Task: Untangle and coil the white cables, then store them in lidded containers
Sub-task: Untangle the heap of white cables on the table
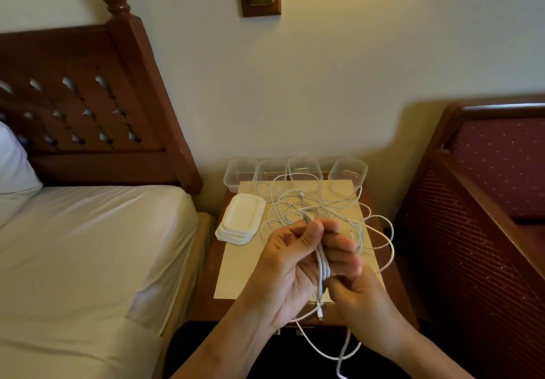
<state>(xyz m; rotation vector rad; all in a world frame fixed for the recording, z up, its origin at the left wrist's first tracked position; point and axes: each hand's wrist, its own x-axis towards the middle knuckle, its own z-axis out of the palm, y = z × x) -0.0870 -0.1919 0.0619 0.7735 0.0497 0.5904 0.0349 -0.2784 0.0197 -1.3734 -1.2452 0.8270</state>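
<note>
Mid-coiling, by judgement. Gripping looped white cable [322, 263] in left hand [283, 263]; pinching same bundle lower with right hand [358, 293]. Noted loose tangle [312, 201] on table [212, 284], before open tubs [348, 171]. Next: free slack gently, wind another loop.

Tangled white cables [322, 263] sprawl in loose loops at centre frame, some strands bundled. Just above, four clear containers [348, 170] stand open in a row; their lids [243, 216] are stacked centre-left.
</note>
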